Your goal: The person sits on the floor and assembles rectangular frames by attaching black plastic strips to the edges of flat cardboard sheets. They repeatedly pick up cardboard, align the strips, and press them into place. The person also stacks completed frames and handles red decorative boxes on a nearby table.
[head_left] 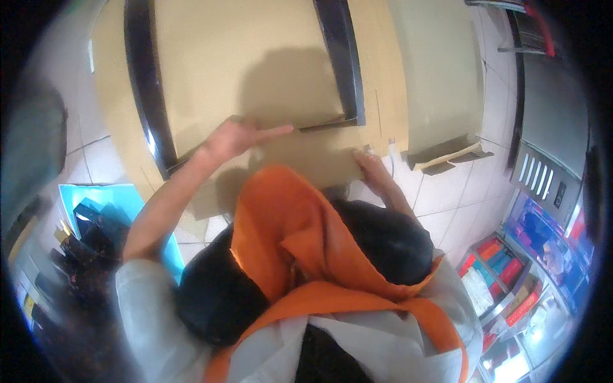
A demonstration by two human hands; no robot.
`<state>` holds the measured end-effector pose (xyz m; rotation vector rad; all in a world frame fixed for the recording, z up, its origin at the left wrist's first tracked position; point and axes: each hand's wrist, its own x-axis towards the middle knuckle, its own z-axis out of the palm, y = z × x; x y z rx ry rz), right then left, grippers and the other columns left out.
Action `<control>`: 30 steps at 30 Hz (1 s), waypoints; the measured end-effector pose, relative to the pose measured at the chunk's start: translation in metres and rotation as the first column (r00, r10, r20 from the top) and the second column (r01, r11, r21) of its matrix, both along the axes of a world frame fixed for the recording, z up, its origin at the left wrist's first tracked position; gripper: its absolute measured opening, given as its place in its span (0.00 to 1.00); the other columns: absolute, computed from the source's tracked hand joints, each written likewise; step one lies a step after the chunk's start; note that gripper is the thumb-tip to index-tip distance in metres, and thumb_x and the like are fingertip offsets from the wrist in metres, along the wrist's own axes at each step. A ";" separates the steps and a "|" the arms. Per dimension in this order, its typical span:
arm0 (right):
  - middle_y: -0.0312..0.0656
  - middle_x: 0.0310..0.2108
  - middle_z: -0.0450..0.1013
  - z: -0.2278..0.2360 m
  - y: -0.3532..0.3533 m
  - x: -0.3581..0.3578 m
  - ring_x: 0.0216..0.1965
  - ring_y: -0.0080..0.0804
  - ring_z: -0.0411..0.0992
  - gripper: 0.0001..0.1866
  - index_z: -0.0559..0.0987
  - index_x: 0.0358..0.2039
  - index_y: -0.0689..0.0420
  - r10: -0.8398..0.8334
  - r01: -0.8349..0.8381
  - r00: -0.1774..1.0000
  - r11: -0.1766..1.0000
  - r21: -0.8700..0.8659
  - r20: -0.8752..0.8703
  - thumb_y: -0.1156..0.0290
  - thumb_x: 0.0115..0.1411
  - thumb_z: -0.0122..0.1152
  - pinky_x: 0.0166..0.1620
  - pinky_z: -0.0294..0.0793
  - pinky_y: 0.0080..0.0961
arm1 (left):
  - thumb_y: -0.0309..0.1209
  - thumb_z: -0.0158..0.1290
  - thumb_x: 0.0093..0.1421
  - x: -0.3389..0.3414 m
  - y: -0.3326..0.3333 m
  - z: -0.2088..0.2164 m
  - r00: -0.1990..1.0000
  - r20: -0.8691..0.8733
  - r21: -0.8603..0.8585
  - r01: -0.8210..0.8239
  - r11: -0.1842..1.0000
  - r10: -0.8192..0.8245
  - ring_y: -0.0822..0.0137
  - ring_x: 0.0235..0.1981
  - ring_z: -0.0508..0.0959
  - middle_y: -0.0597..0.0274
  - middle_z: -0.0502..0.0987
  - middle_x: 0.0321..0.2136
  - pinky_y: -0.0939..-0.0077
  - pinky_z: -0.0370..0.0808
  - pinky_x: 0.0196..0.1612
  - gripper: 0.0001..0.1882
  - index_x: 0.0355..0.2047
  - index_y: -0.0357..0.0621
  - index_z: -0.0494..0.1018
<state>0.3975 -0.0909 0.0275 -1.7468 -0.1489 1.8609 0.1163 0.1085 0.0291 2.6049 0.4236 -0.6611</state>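
A broad tan cardboard sheet [211,70] lies in front of me, with a long black bar [148,83] along its left side and another black bar [345,64] along its right. My left hand [235,137] is over the near part of the cardboard, one finger stretched out to the right and the others bent or hidden. Nothing shows in it. At the right end of the near cardboard flap [313,153], my right hand [375,171] has its fingers closed on the edge; its fingertips are partly hidden. Shadows fall across the sheet.
More cardboard [440,76] with a torn near edge [450,156] lies to the right on the pale tiled floor [440,198]. A grey vented cabinet [543,159] and shelves of coloured packages [501,268] stand further right. At the left, a light-blue open box [121,195] holds dark items.
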 end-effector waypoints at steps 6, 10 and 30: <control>0.40 0.40 0.71 0.030 0.024 -0.019 0.41 0.34 0.69 0.18 0.71 0.44 0.59 0.159 -0.096 0.973 0.938 0.332 -0.167 0.59 0.60 0.46 0.44 0.68 0.32 | 0.20 0.39 0.54 -0.005 0.005 0.000 1.000 -0.012 -0.185 0.016 0.983 -0.019 0.58 0.28 0.75 0.54 0.69 0.31 0.66 0.74 0.33 0.40 0.58 0.85 0.41; 0.40 0.41 0.70 0.025 0.049 -0.037 0.43 0.38 0.68 0.15 0.72 0.44 0.55 0.305 -0.960 0.246 0.208 0.188 0.920 0.64 0.58 0.48 0.47 0.65 0.37 | 0.25 0.38 0.57 -0.010 0.003 -0.036 0.983 0.130 -0.357 -0.075 0.931 0.130 0.56 0.32 0.75 0.54 0.69 0.33 0.65 0.73 0.37 0.36 0.57 0.86 0.42; 0.34 0.47 0.66 -0.009 0.126 -0.068 0.50 0.28 0.63 0.21 0.71 0.45 0.49 -0.168 -0.990 -0.134 0.064 -0.125 0.977 0.70 0.46 0.53 0.54 0.58 0.37 | 0.33 0.36 0.62 -0.013 0.046 -0.029 0.766 -0.210 -0.771 -0.512 0.379 0.607 0.60 0.35 0.73 0.53 0.69 0.36 0.74 0.70 0.40 0.23 0.58 0.59 0.51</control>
